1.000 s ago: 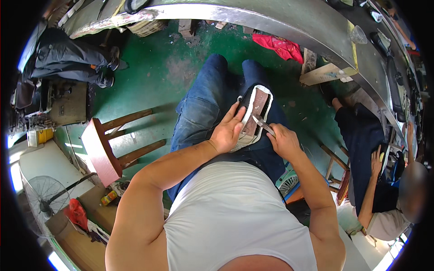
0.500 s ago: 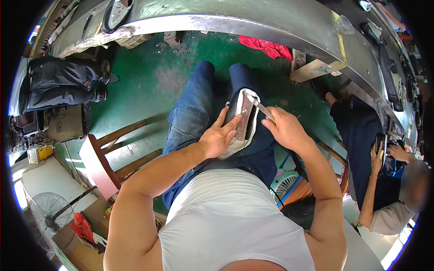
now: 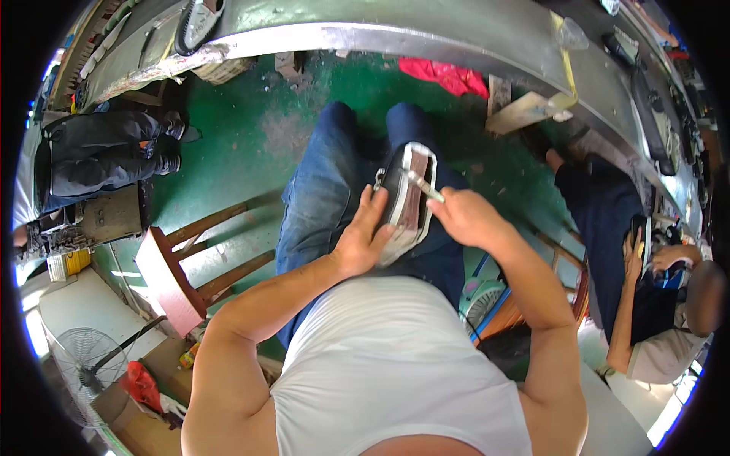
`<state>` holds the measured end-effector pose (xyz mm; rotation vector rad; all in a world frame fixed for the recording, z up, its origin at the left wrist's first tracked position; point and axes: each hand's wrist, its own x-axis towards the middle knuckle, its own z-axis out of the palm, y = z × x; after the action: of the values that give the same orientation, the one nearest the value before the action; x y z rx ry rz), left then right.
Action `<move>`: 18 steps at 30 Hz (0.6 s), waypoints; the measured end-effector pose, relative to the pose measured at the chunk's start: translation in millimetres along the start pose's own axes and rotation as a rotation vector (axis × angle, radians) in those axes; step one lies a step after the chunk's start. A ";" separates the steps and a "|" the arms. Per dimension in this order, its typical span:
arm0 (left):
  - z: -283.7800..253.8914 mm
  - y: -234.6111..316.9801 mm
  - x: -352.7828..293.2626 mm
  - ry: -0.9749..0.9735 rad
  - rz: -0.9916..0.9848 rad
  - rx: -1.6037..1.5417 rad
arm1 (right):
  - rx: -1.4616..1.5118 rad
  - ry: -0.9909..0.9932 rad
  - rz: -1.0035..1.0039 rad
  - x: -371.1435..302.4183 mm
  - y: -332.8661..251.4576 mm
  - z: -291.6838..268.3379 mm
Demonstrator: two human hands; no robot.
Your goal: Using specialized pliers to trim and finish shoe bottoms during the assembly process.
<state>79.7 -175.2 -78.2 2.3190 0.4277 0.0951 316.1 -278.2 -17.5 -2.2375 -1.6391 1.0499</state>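
Note:
Across my thighs rests a dark shoe (image 3: 411,199) with its underside turned up. Its bottom shows a long brown strip framed by a whitish rim. My left hand (image 3: 361,234) grips the shoe's left side and its near end, the thumb lying along the edge. In my right hand (image 3: 467,215) is a slim silvery tool (image 3: 420,185), pinched between thumb and fingers. The tool slants over the brown underside, its tip near the strip's middle. Blur hides the tip's exact shape and whether it touches.
A long metal-topped bench (image 3: 342,38) curves ahead, bearing another shoe (image 3: 201,24) and a clear cup (image 3: 572,34). Red cloth (image 3: 445,76) lies beneath it. A wooden stool (image 3: 171,281) stands left, near a fan (image 3: 87,365). A seated person (image 3: 654,342) works at right.
My right hand has drawn slightly nearer and left, and the tool's tip has moved down and left over the underside. The shoe has tilted, and my left fingers have shifted to its side.

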 end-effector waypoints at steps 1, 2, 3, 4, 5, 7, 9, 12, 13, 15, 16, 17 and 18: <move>-1.5 6.8 -0.8 -0.007 -0.239 -0.229 | 0.108 0.028 -0.032 -6.9 -2.3 -1.3; -2.1 9.8 -2.1 -0.014 -0.481 -0.456 | 0.216 0.057 -0.063 -12.7 -4.0 1.2; -1.9 3.1 -2.3 -0.034 -0.493 -0.547 | 0.201 0.064 -0.072 -19.0 -6.6 15.3; 0.8 -1.5 -2.4 -0.031 -0.498 -0.551 | 0.177 0.068 -0.088 -23.1 -5.4 31.1; 3.5 -5.6 -4.2 -0.042 -0.464 -0.560 | 0.115 -0.019 -0.061 -23.9 -2.9 43.6; -1.7 -4.6 -8.0 -0.103 -0.414 -0.548 | 0.284 -0.056 -0.008 -30.6 5.9 47.1; -20.0 8.8 -4.3 -0.232 -0.450 -0.499 | 0.605 -0.087 0.089 -37.9 5.7 43.4; -70.8 33.2 22.9 -0.372 -0.505 -0.302 | 0.811 0.151 0.144 -61.3 25.4 84.6; -83.2 37.7 27.5 -0.445 -0.528 -0.144 | 0.998 0.175 0.188 -68.4 29.9 96.7; -98.8 31.6 21.8 -0.101 -0.264 -0.002 | 1.161 0.254 0.169 -80.6 35.8 122.0; -116.9 36.1 27.6 0.009 -0.196 0.021 | 1.324 0.329 0.143 -84.3 37.2 130.2; -133.4 44.8 35.4 0.060 -0.153 -0.063 | 1.365 0.354 0.136 -87.0 36.3 134.1; -148.5 53.5 43.7 0.108 -0.109 -0.146 | 1.367 0.362 0.136 -88.5 36.2 136.4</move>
<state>106.7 -94.7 61.9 2.1497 0.5817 0.1929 245.5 -405.5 -98.4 -1.4038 -0.3115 1.1404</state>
